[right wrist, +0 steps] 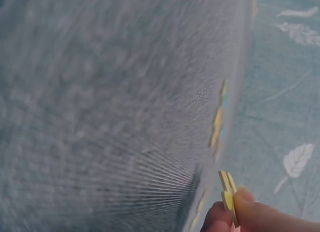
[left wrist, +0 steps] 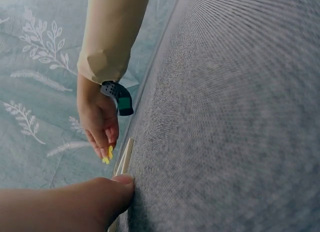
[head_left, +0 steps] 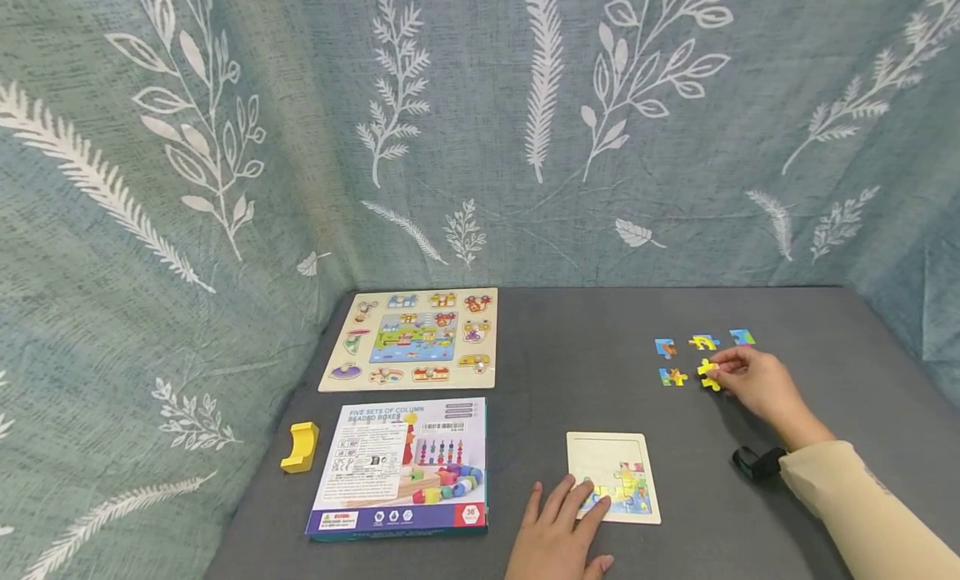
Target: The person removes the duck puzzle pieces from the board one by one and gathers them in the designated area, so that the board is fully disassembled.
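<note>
Yellow arch block: on the dark table, concave side outward.
Carton: beside the block; printed with beads; seemingly closed, contents unseen.
Knobbed board: behind the carton; shapes sit round its central picture, presumably each in its own cut-out.
Left hand: fingers spread and grasping nothing, fingertips over the near-left part of the puzzle tray, most likely to keep it from sliding.
Puzzle tray: flat near the table's front; its recess holds joined pieces along the near and right sides, with bare wood at the far left.
Loose pieces: four, spaced apart farther back, probably so each can be picked up singly.
Yellow piece: among these, pinched between thumb and fingers of the right hand, apparently by its edges for control.
Black strap: at the right wrist.
</note>
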